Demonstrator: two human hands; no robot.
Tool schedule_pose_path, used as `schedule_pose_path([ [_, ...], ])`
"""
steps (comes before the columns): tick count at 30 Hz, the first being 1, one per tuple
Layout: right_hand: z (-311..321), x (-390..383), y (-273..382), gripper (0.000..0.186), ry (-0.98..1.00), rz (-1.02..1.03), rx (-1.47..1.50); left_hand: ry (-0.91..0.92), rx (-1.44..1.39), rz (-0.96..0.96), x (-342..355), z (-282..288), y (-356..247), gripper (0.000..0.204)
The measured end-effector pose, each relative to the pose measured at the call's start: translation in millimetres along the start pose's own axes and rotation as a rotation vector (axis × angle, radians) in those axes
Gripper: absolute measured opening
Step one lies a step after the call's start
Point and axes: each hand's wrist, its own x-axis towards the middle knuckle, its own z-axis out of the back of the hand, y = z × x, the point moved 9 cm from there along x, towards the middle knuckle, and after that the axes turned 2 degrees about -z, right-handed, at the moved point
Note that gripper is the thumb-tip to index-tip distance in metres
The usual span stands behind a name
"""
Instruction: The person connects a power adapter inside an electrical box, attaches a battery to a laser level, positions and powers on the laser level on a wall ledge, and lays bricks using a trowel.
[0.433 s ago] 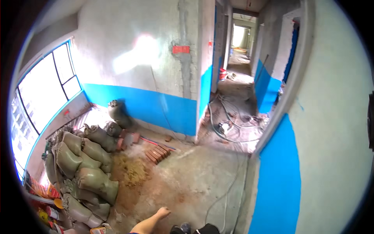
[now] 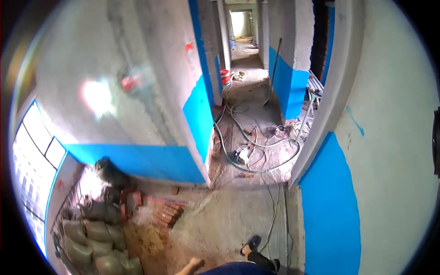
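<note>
At the lower edge, left of my body, my left hand (image 2: pixel 196 263) hangs in the air with its fingers curled in. I see nothing in it. It is above the bare concrete floor (image 2: pixel 211 233), apart from everything around it. My right hand is out of view. A dark shoe (image 2: pixel 253 243) on my foot stands forward on the floor, to the right of the hand. A short row of red bricks (image 2: pixel 167 214) lies on the floor ahead and left of the hand, beside a patch of yellowish sand (image 2: pixel 145 242).
Full sacks (image 2: pixel 101 250) are piled at the lower left by the window (image 2: pixel 39 142). Looped hoses (image 2: pixel 270 145) and rubble lie across the doorway ahead. A long-handled tool (image 2: pixel 275 68) leans in the corridor, where a red bucket (image 2: pixel 224 77) stands. A blue-painted wall (image 2: pixel 330 215) flanks the right.
The view has turned toward the right and the corridor, and the doorway appears nearer. My foot has come forward. My left hand now shows lower in the picture, its fingers still curled.
</note>
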Motion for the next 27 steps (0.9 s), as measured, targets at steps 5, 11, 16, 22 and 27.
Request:
schedule_pose_path([
  [5,8,83,175,0.029,-0.126,0.021,-0.115,0.252,-0.575,0.24,100,66,5,0.023],
  [11,-33,126,548,0.019,0.011,0.629,0.085,0.151,-0.528,0.125,267,158,65,0.029],
  [16,-60,153,704,0.017,0.089,0.595,0.128,0.217,-0.83,0.253,402,219,126,0.025],
  [22,-20,209,655,0.019,-0.034,0.08,-0.119,0.177,-0.443,0.46,565,398,159,0.022],
  [27,0,289,546,0.031,-0.026,-0.55,-0.013,-0.214,-1.258,0.22,727,586,162,0.013],
])
